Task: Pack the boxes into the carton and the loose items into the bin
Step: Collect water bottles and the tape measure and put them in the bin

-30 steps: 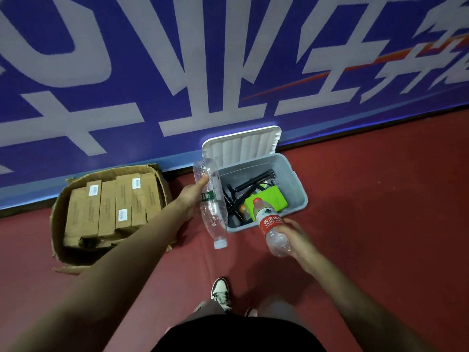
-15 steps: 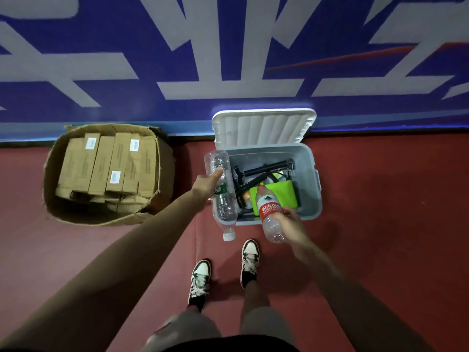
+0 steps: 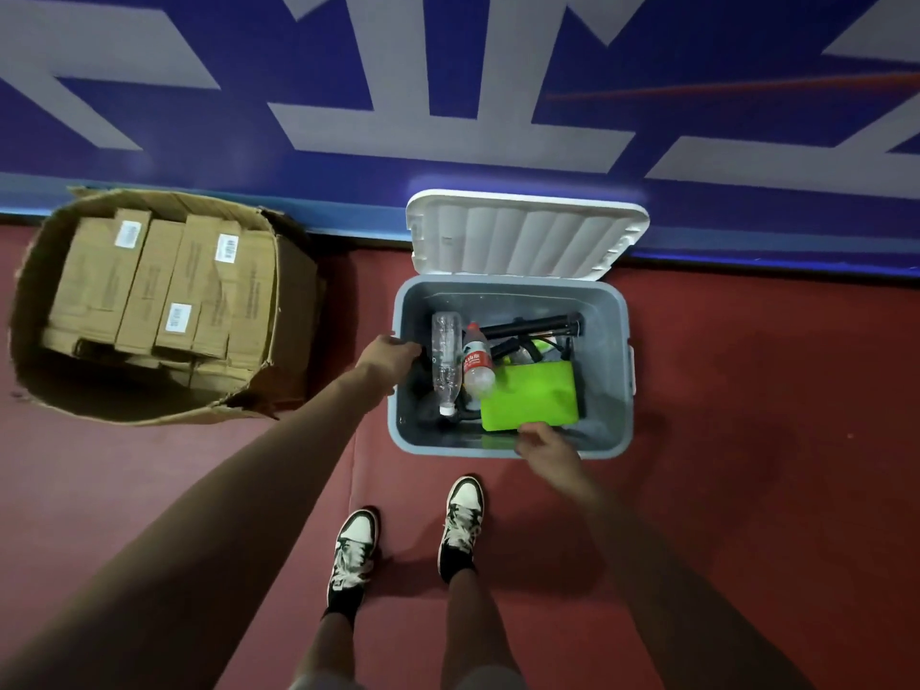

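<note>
A grey bin (image 3: pixel 612 316) stands on the red floor, its white lid (image 3: pixel 527 236) leaning open against the wall. Inside lie a clear bottle (image 3: pixel 444 361), a red-labelled bottle (image 3: pixel 477 363), a green flat pouch (image 3: pixel 530 395) and black tools (image 3: pixel 532 327). My left hand (image 3: pixel 388 358) hovers at the bin's left rim, fingers loosely curled, holding nothing. Over the front rim my right hand (image 3: pixel 545 443) is also empty. Left of the bin, a brown carton (image 3: pixel 293 301) holds several long cardboard boxes (image 3: pixel 149 286).
A blue wall with large white lettering (image 3: pixel 448 127) runs right behind the carton and bin. My two feet in black-and-white sneakers (image 3: pixel 413 535) stand just in front of the bin.
Both bottles left my hands and now lie inside the bin. Each hand has drawn back to the bin's rim. My view has moved closer over the bin.
</note>
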The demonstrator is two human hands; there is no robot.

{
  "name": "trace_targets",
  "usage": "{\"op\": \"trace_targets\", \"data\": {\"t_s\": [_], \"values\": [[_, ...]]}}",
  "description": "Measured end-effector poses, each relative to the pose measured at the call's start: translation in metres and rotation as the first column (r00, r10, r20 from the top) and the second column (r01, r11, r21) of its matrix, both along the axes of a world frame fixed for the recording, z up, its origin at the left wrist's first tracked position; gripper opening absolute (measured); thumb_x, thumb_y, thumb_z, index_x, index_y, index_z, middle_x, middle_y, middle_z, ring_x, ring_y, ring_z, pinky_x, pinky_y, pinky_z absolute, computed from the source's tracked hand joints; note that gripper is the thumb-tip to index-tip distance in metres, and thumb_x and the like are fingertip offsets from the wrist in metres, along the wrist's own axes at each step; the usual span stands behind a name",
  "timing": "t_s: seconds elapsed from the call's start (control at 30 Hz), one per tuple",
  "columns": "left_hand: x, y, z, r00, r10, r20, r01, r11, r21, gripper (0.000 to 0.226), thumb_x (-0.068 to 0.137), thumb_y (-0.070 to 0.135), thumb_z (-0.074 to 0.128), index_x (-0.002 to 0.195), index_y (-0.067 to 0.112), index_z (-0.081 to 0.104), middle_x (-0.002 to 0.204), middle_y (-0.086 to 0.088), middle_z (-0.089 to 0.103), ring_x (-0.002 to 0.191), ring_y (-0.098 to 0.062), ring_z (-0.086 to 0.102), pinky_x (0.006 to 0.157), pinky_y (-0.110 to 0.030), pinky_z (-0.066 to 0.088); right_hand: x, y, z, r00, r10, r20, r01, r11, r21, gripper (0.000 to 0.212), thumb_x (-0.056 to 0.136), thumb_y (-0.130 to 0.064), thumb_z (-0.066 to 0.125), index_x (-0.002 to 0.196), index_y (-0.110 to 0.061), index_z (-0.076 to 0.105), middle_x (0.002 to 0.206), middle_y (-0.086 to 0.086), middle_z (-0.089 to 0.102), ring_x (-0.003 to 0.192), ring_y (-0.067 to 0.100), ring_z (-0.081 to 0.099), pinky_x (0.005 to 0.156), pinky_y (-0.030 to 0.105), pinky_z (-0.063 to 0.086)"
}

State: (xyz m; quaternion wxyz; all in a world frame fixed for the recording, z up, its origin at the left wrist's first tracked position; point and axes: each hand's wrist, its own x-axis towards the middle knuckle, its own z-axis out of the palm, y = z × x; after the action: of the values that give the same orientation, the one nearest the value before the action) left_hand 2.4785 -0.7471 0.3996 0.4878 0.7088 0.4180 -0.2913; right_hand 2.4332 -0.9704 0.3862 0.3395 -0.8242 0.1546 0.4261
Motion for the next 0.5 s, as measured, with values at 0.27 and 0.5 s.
{"op": "trace_targets", "data": {"t_s": [0.27, 0.5], "values": [[-0.029, 0.025, 0.019, 0.985, -0.174, 0.015, 0.174, 0.985, -0.012, 0.026, 0.093, 0.008, 0.045, 0.072, 0.019, 0.054, 0.086, -0.008, 0.061, 0.070, -0.020, 0.058, 0.057, -0.027, 0.041, -0.014, 0.001, 0.006, 0.986, 0.157, 0.050, -0.151, 0.983, -0.104, 0.022, 0.090, -0.009, 0.054, 0.104, -0.003, 0.069, 0.104, 0.018, 0.070, 0.084, 0.019, 0.060, 0.077, 0.028, 0.047], [-0.053, 0.047, 0.054, 0.826, -0.562, 0.033, 0.552, 0.820, 0.152, 0.016, 0.089, 0.022, 0.044, 0.084, 0.014, 0.056, 0.099, -0.012, 0.064, 0.088, -0.029, 0.060, 0.073, -0.030, 0.045, -0.017, 0.037, 0.056, 0.943, 0.315, 0.110, -0.280, 0.926, -0.254, 0.023, 0.090, -0.018, 0.050, 0.106, -0.019, 0.068, 0.112, 0.003, 0.069, 0.105, 0.026, 0.062, 0.083, 0.028, 0.049]]}}
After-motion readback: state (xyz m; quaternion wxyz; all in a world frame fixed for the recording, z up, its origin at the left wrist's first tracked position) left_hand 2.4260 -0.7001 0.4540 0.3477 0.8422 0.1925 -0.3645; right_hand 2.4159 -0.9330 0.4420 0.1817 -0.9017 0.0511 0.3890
